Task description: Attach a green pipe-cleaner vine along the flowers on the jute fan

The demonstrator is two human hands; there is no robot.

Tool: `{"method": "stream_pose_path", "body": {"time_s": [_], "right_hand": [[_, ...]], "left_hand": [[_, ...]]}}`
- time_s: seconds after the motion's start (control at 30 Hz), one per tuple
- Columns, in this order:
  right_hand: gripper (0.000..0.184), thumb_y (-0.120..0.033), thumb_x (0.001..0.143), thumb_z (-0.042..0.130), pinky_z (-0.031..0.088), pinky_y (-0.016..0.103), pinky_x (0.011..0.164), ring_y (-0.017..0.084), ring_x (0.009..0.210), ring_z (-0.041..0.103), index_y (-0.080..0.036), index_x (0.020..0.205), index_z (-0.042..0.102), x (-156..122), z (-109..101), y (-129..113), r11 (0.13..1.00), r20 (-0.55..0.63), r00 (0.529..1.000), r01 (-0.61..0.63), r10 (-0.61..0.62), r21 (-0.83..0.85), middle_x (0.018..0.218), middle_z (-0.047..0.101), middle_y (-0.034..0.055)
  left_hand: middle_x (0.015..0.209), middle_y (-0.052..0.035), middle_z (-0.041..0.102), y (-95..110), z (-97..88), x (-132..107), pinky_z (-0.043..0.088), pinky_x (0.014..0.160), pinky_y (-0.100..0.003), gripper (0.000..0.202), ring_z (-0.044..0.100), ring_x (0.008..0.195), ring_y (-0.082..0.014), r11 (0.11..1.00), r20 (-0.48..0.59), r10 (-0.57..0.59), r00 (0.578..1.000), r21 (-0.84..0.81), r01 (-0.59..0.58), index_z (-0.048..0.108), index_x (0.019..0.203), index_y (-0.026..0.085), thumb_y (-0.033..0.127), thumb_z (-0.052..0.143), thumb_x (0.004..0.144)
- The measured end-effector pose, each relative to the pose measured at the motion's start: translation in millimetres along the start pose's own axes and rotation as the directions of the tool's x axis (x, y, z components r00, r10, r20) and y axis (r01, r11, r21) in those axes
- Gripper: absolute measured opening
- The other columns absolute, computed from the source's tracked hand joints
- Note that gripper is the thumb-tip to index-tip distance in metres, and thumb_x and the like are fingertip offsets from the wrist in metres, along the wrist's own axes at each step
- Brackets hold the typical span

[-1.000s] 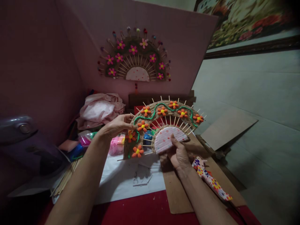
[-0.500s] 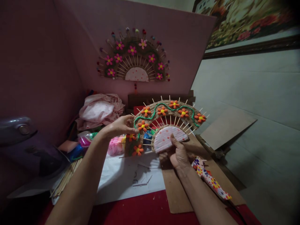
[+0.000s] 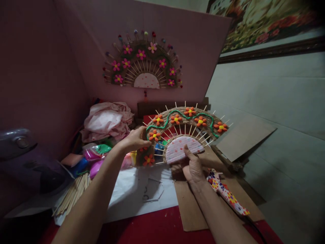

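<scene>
Both my hands hold up a fan-shaped wall decoration [image 3: 183, 119] made of twine, thin sticks and orange clay flowers, with a green wavy strand along its band. My left hand [image 3: 135, 139] grips the left part of the twine band, thumb in front and fingers partly hidden behind. At the bottom, my right hand [image 3: 194, 166] pinches the dotted fabric half-circle [image 3: 181, 149], its thumb on the front and the fingers behind. Below it lie a brown cardboard sheet [image 3: 190, 206] and white paper [image 3: 129, 189].
A similar fan with pink flowers [image 3: 146, 64] hangs on the pink board behind. To the right lies a flower-patterned glue gun [image 3: 228, 193] with a cord. Bundled sticks [image 3: 72, 193], bagged coloured clay [image 3: 98, 152] and crumpled dotted cloth [image 3: 108, 118] are on the left.
The fan in my hands has turned slightly, its right end coming out farther to the right. My left hand has shifted a little downward along the band. The view has moved slightly.
</scene>
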State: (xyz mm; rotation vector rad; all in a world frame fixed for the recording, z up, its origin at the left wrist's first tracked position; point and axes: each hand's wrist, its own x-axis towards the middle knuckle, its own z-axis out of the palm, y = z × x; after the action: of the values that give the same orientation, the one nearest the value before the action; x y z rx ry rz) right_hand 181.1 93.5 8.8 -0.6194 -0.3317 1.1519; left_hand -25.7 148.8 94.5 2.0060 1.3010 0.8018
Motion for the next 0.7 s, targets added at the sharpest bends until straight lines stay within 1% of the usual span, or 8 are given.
{"method": "stream_pose_path", "body": {"time_s": [0.17, 0.33, 0.53, 0.63, 0.7], "right_hand": [[0.041, -0.014, 0.047, 0.085, 0.056, 0.030, 0.075, 0.013, 0.068, 0.066, -0.018, 0.081, 0.064, 0.0, -0.8, 0.3, 1.000, 0.002, 1.000, -0.003, 0.003, 0.015, 0.072, 0.070, -0.0055], [0.040, -0.016, 0.048, 0.085, 0.056, 0.031, 0.074, 0.014, 0.068, 0.066, -0.019, 0.082, 0.064, -1.0, -0.2, 0.0, 1.000, 0.022, 1.000, 0.001, -0.001, -0.003, 0.073, 0.071, -0.0053], [0.041, -0.018, 0.048, 0.085, 0.055, 0.033, 0.078, 0.015, 0.072, 0.067, -0.019, 0.083, 0.064, -1.6, 0.8, -0.9, 1.000, 0.021, 1.000, 0.020, -0.019, -0.020, 0.074, 0.071, -0.0051], [0.041, -0.019, 0.048, 0.085, 0.055, 0.037, 0.080, 0.016, 0.073, 0.067, -0.019, 0.083, 0.064, -1.4, 0.3, -0.9, 1.000, 0.031, 0.999, 0.012, -0.011, -0.023, 0.074, 0.071, -0.0047], [0.041, -0.017, 0.048, 0.085, 0.055, 0.035, 0.080, 0.015, 0.072, 0.067, -0.019, 0.083, 0.064, -1.2, 0.0, -0.8, 1.000, 0.036, 0.999, 0.004, -0.004, -0.013, 0.075, 0.071, -0.0048]], "left_hand": [[0.090, -0.0037, 0.064, 1.1, 0.2, -0.8, 0.046, 0.072, -0.029, 0.047, 0.056, 0.085, -0.0213, 0.999, 0.011, -0.008, 1.000, -0.038, 0.009, 0.059, 0.097, 0.015, 0.026, 0.070, 0.053], [0.089, -0.0035, 0.064, 1.4, 1.8, -1.4, 0.047, 0.070, -0.030, 0.050, 0.058, 0.084, -0.0209, 0.983, 0.057, 0.018, 0.998, -0.181, -0.008, 0.057, 0.100, 0.014, 0.027, 0.071, 0.054], [0.089, -0.0032, 0.064, -2.1, 1.9, 1.2, 0.047, 0.072, -0.031, 0.047, 0.057, 0.086, -0.0225, 0.996, -0.002, -0.016, 1.000, -0.090, 0.016, 0.059, 0.097, 0.016, 0.026, 0.070, 0.052], [0.088, -0.0032, 0.064, -1.4, 1.7, 1.3, 0.047, 0.072, -0.031, 0.047, 0.058, 0.086, -0.0227, 0.994, -0.002, -0.021, 1.000, -0.106, 0.021, 0.059, 0.097, 0.016, 0.025, 0.071, 0.052], [0.087, -0.0031, 0.064, 0.4, 1.6, 0.5, 0.047, 0.071, -0.031, 0.047, 0.058, 0.085, -0.0221, 0.991, 0.009, -0.019, 1.000, -0.134, 0.021, 0.058, 0.095, 0.016, 0.025, 0.071, 0.051]]}}
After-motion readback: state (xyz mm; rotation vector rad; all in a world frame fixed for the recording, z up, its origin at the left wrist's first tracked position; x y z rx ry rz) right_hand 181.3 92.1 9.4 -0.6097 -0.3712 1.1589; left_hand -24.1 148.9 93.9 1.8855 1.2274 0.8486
